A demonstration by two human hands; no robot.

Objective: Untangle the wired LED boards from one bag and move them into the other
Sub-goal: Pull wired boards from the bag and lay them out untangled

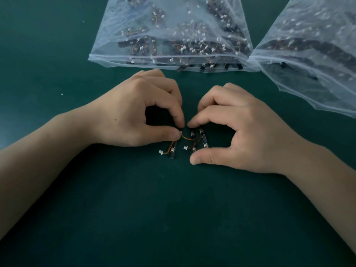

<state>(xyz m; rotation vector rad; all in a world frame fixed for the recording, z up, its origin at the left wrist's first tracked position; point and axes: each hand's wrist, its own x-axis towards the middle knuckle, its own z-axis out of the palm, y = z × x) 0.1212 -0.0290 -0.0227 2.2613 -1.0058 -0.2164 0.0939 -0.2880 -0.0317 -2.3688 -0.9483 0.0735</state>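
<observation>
Pinches the orange wire [186, 138] with left hand [134, 116], just left of 2 LED boards [198, 140] held endwise between right hand [240, 132] thumb and forefinger on the green mat [173, 218]. Long axes toward the zip bag [107, 45]; probably needs a leftward pull.

The far-right bag [316, 74] runs past the frame's edge; the left hand [134, 112] covers the upper end of one board [172, 153].

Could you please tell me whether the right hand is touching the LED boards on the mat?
Touching. The head view shows the right hand pinching the two LED boards endwise between forefinger and thumb.
</observation>
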